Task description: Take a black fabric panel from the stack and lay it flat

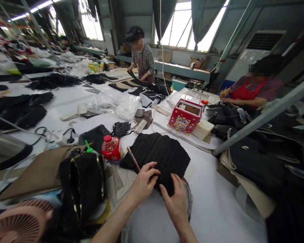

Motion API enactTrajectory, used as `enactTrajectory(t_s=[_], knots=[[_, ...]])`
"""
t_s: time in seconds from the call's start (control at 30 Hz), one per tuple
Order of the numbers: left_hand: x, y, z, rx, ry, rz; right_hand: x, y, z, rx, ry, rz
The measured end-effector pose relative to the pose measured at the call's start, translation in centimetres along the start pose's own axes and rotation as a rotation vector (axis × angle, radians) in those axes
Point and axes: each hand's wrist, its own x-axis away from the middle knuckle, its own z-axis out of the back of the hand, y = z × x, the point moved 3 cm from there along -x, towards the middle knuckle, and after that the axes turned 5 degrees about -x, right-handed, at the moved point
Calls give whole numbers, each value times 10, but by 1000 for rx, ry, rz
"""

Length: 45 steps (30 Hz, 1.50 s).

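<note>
A bag-making workshop: one long white worktable [218, 189] runs under tall windows [184, 23], strewn with black fabric pieces [157, 152]. Beyond the red printed box [184, 118], two aproned workers [142, 59] handle black material.

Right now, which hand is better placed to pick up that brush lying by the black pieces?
Left, probably. The left hand rests on the near edge of the black quilted pieces, with the brush just beyond its knuckles. The right hand presses the stack farther right and would have to cross over.
</note>
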Motion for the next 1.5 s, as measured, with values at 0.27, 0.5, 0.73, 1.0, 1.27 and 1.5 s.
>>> enactTrajectory(t_s=[0.27,0.5,0.73,1.0,1.27,1.5], knots=[[0,-9,3,82,6,19,-1,0,-3,40,17,15],[0,-8,1,61,-7,23,-1,-1,0,46,23,57],[1,-6,-2,6,-42,35,2,4,-1,42,63,114],[-1,1,-5,-84,-51,48,3,6,7,-76,59,86],[-1,-2,-9,-95,-5,26,5,8,11,-204,116,-83],[1,8,-9,-127,20,-4,8,11,10,-263,85,-199]])
